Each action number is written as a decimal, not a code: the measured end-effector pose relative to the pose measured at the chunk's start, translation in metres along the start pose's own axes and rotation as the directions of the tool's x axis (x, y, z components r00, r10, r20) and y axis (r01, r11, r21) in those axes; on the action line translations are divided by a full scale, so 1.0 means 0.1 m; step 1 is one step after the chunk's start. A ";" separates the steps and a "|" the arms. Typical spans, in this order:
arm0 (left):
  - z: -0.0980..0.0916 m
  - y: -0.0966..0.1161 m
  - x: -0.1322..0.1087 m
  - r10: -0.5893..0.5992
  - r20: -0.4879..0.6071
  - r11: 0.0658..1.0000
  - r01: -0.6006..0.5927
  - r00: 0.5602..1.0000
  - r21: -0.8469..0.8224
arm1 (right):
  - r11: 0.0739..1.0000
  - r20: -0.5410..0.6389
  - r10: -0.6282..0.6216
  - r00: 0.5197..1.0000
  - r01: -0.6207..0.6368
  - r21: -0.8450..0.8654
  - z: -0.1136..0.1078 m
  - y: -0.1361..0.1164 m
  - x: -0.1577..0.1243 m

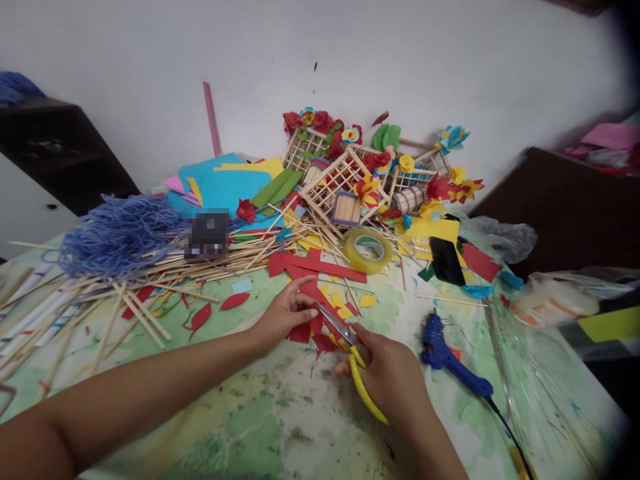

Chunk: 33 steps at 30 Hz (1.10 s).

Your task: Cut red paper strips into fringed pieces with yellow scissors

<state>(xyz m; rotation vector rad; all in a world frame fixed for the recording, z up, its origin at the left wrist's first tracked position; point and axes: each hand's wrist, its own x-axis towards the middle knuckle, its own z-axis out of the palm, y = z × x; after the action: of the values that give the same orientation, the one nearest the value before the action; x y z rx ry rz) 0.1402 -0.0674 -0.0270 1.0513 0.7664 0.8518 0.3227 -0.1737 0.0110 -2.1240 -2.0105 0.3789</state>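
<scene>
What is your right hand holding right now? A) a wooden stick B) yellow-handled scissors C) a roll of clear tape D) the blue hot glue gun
B. The right hand grips the yellow-handled scissors, with their metal blades at the red paper.

Plain white wall, lit softly and evenly, [320, 53] behind the far edge of the surface [300, 440]; dark wooden shelf [60, 153] off the left edge, with blue yarn [17, 87] on top; dark brown cabinet [565, 207] off the right, under pink cloth [610, 137].
</scene>
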 end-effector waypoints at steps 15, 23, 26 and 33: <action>-0.01 -0.01 0.01 0.007 0.015 1.000 -0.007 1.000 -0.011 | 1.000 0.000 0.012 1.000 -0.012 0.009 0.01 0.01 0.01; -0.02 -0.01 0.00 0.002 0.022 1.000 -0.002 1.000 -0.018 | 1.000 0.005 0.021 1.000 -0.022 0.011 0.02 0.00 0.01; -0.01 -0.01 0.00 0.005 0.016 1.000 -0.005 1.000 -0.016 | 1.000 -0.005 0.023 1.000 -0.023 0.006 0.02 0.00 0.01; 0.00 0.00 0.00 0.003 0.015 1.000 -0.003 1.000 -0.021 | 0.997 0.006 0.068 0.998 -0.068 0.027 0.03 0.00 0.00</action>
<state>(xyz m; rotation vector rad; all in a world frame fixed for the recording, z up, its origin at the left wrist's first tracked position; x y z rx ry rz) 0.1399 -0.0674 -0.0271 1.0391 0.7416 0.8520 0.3220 -0.1741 0.0083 -2.1813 -1.9287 0.4200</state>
